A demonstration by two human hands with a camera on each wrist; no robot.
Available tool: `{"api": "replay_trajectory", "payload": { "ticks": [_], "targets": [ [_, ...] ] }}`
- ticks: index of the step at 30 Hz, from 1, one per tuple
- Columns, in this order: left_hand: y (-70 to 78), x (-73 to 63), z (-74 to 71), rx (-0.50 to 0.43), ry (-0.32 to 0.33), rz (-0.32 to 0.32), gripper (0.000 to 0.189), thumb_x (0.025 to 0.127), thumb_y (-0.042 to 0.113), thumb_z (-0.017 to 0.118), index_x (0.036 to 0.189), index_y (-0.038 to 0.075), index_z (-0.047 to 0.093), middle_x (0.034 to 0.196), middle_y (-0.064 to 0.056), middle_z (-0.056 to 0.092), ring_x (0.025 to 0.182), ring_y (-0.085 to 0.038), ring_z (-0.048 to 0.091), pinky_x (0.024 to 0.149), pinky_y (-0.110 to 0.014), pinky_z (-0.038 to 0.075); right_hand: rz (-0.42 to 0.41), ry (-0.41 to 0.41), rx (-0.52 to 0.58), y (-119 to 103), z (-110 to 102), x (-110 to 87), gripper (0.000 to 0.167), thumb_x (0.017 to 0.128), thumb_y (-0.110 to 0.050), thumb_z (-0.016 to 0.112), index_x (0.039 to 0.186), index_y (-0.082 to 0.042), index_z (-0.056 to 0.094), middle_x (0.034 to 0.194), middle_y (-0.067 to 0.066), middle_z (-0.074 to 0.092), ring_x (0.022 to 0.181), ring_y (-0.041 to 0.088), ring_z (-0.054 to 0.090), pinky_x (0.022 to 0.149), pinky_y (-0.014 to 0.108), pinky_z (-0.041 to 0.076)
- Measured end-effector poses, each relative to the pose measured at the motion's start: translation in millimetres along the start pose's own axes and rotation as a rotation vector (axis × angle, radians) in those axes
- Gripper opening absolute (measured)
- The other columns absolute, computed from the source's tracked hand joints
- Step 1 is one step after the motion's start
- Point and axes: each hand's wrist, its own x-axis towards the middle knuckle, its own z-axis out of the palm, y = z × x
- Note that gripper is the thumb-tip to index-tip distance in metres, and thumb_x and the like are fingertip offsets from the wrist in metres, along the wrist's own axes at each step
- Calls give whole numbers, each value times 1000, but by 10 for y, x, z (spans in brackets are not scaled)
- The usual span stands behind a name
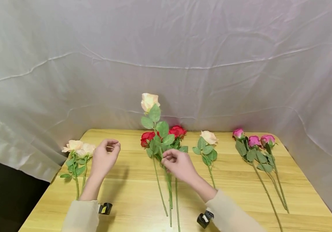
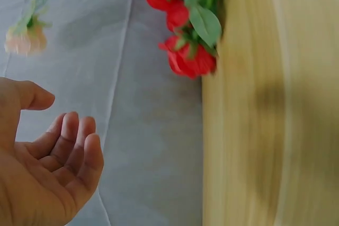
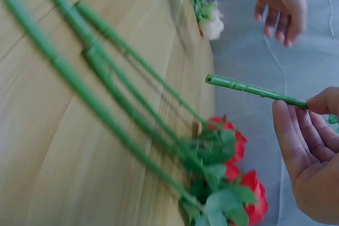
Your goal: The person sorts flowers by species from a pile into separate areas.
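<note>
My right hand [image 1: 180,164] pinches the green stem [image 3: 254,89] of a peach rose [image 1: 149,102] between thumb and fingertips. The rose is held up, its bloom high in front of the curtain. In the right wrist view the stem's cut end sticks out past the fingers. Below it, several red roses [image 1: 147,139] lie on the table, stems toward me. My left hand [image 1: 105,158] is raised with its fingers loosely bent and nothing in them, beside two peach roses [image 1: 73,146] lying at the left.
Another peach rose [image 1: 209,137] lies right of the red ones. Farther right, three magenta roses [image 1: 254,140] lie with long stems toward the front. A grey curtain [image 1: 183,83] hangs behind the wooden table [image 1: 134,199].
</note>
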Motion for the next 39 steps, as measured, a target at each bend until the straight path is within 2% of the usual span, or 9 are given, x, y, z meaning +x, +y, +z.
{"api": "replay_trajectory", "payload": {
  "ticks": [4, 12, 17, 20, 24, 31, 34, 36, 39],
  "targets": [
    [-94, -7, -85, 70, 56, 18, 27, 102, 24, 59, 119, 5, 68, 106, -11, 69, 98, -28, 67, 79, -35, 50, 39, 32, -14, 54, -187, -93, 13, 93, -1, 72, 105, 1, 72, 90, 10, 71, 73, 24, 69, 65, 43, 63],
    [-325, -1, -294, 219, 116, 24, 30, 101, 25, 56, 118, 4, 68, 104, -12, 68, 95, -32, 68, 71, -38, 48, 84, 108, -21, 161, -477, -271, 14, 91, 1, 72, 105, 3, 71, 92, 13, 71, 74, 21, 68, 61, 31, 62],
    [-576, 45, -445, 306, 110, -10, 32, 101, 28, 55, 119, 5, 67, 106, -12, 68, 92, -30, 67, 63, -36, 48, 136, 158, -26, 261, -663, -392, 16, 92, 0, 72, 108, 4, 70, 94, 14, 72, 75, 21, 69, 61, 31, 62],
    [-724, 64, -543, 358, 93, -44, 34, 101, 29, 54, 121, 4, 66, 108, -14, 68, 92, -33, 67, 62, -41, 49, 165, 175, -24, 312, -777, -452, 20, 94, -1, 71, 112, 7, 69, 96, 15, 71, 76, 21, 69, 62, 32, 63],
    [-890, 71, -665, 410, 38, -110, 39, 101, 31, 53, 125, 2, 63, 113, -18, 66, 96, -42, 66, 66, -53, 49, 208, 194, -15, 358, -919, -529, 24, 94, -1, 69, 116, 9, 66, 99, 18, 71, 76, 23, 70, 62, 33, 63],
    [-1079, 83, -850, 507, -175, -222, 50, 100, 32, 50, 129, -9, 51, 122, -32, 52, 103, -55, 59, 72, -61, 48, 276, 217, -3, 455, -1136, -657, 29, 95, -4, 70, 121, 10, 65, 104, 23, 70, 75, 27, 70, 64, 34, 63],
    [-1144, 80, -882, 523, -236, -237, 51, 100, 33, 50, 126, -11, 51, 121, -37, 51, 102, -57, 58, 74, -61, 49, 301, 221, -11, 511, -1223, -706, 32, 96, -5, 69, 124, 10, 64, 105, 23, 70, 77, 28, 71, 65, 34, 63],
    [-1185, 75, -888, 524, -260, -228, 47, 100, 33, 52, 117, -10, 53, 112, -35, 54, 95, -52, 59, 73, -58, 49, 324, 219, -22, 546, -1277, -733, 34, 97, -6, 69, 125, 11, 63, 105, 22, 70, 76, 27, 71, 65, 34, 63],
    [-1239, 67, -877, 532, -297, -202, 34, 99, 32, 54, 88, 0, 56, 81, -20, 57, 72, -37, 57, 62, -46, 47, 361, 212, -48, 605, -1349, -770, 34, 97, -5, 68, 126, 12, 62, 104, 21, 70, 75, 26, 70, 66, 34, 63]
  ]
}}
